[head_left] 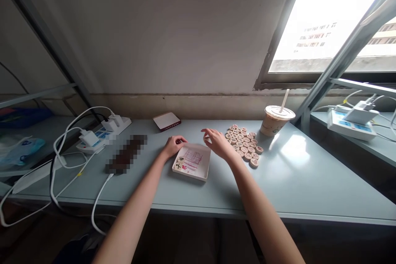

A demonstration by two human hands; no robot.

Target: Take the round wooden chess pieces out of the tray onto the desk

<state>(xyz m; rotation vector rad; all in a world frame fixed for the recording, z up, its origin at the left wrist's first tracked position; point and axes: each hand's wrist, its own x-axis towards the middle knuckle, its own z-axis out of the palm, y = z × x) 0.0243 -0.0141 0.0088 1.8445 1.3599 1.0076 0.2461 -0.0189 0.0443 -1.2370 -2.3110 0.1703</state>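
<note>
A shallow white box (192,161) lies on the pale blue table (297,181), with a folded printed sheet and two round wooden game pieces (179,162) inside it. My left hand (174,145) rests at the box's far left corner with its fingers curled against the rim. My right hand (217,142) hovers over the box's far right corner, its fingers bent in a pinch; what they hold, if anything, is too small to see. Just right of that hand, several round wooden pieces (244,144) lie packed flat on the table.
A lidded iced drink (275,120) with a straw stands behind the pieces. A small white and dark red box (166,121) lies at the back. Power strips (102,133) with chargers and white cables sprawl at the left. Another power strip (351,123) sits on the right shelf.
</note>
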